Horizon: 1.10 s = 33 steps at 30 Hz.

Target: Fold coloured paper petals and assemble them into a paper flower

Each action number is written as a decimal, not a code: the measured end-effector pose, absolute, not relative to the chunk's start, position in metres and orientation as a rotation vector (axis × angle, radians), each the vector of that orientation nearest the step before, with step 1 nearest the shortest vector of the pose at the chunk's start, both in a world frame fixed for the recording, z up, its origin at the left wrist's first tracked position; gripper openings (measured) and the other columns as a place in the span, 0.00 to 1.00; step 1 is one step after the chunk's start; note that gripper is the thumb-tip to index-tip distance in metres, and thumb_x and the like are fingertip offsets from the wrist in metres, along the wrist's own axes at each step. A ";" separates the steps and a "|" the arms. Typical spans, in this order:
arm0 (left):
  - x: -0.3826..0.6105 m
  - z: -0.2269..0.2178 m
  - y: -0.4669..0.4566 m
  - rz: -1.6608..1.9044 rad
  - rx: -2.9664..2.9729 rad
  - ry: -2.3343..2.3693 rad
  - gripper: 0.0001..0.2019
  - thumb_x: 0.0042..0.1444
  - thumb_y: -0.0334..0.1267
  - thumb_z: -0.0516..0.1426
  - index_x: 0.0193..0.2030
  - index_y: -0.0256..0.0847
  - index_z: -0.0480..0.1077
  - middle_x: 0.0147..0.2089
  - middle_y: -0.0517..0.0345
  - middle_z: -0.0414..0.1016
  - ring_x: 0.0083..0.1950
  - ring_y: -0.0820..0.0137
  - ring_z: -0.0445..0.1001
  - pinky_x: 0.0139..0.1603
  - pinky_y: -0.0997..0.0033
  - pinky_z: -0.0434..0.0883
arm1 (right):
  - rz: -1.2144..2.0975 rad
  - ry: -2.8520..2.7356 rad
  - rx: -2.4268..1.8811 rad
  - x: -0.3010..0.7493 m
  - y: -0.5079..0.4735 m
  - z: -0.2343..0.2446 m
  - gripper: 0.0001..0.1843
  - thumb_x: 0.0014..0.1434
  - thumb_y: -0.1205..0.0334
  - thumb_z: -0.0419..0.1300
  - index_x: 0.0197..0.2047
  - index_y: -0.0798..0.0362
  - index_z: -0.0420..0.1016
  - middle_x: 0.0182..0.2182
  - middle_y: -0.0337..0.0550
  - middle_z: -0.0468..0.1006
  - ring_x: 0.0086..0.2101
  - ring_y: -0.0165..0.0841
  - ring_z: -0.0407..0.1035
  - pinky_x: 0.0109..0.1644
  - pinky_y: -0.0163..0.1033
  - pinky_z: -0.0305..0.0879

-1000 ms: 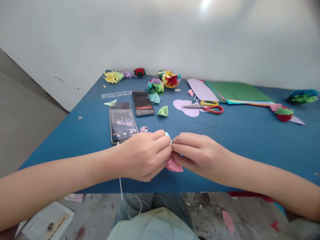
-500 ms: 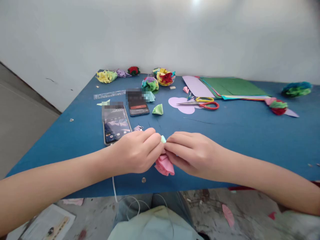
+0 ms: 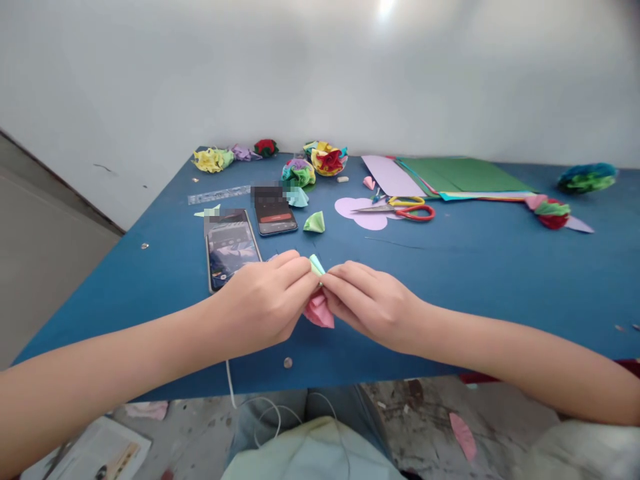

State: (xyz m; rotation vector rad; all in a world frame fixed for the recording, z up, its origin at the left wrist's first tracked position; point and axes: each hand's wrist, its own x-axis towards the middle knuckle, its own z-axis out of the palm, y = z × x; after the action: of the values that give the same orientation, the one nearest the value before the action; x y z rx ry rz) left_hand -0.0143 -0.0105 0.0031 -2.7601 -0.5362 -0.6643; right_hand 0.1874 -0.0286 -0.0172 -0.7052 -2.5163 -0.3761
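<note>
Between my hands is a paper flower (image 3: 319, 311) with pink folds hanging below and a pale green and light blue piece showing above. My left hand (image 3: 273, 293) pinches it from the left with closed fingers. From the right, my right hand (image 3: 373, 300) closes its fingertips on the same spot. The flower's middle is hidden behind the fingers. Just beyond my left hand lies a phone (image 3: 233, 243) with its screen lit. A light green folded paper piece (image 3: 315, 222) rests a little farther off.
Scissors (image 3: 400, 209) lie on a purple flower-shaped paper (image 3: 347, 210). Behind are a second phone (image 3: 274, 213), a ruler (image 3: 220, 194), green paper sheets (image 3: 470, 173) and several crumpled paper flowers (image 3: 330, 160). A white cable (image 3: 230, 383) hangs over the table's front edge.
Both hands have shifted slightly left and up with the paper flower. More of the pale green and blue piece shows above the fingers, and less of the pink below.
</note>
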 end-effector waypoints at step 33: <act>-0.014 0.001 -0.015 -0.445 -2.628 -0.352 0.03 0.53 0.26 0.52 0.33 0.31 0.66 0.29 0.53 0.62 0.33 0.66 0.63 0.32 0.65 0.68 | -0.379 -2.564 -0.556 0.188 -0.022 -0.016 0.08 0.62 0.69 0.49 0.32 0.60 0.66 0.29 0.43 0.64 0.32 0.30 0.58 0.36 0.36 0.61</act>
State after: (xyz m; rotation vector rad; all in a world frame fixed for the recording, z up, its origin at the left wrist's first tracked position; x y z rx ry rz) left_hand -0.0142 -0.0148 0.0010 -2.6285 -0.3518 -0.4454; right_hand 0.1878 -0.0216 -0.0162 -0.5561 -2.5645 -0.3786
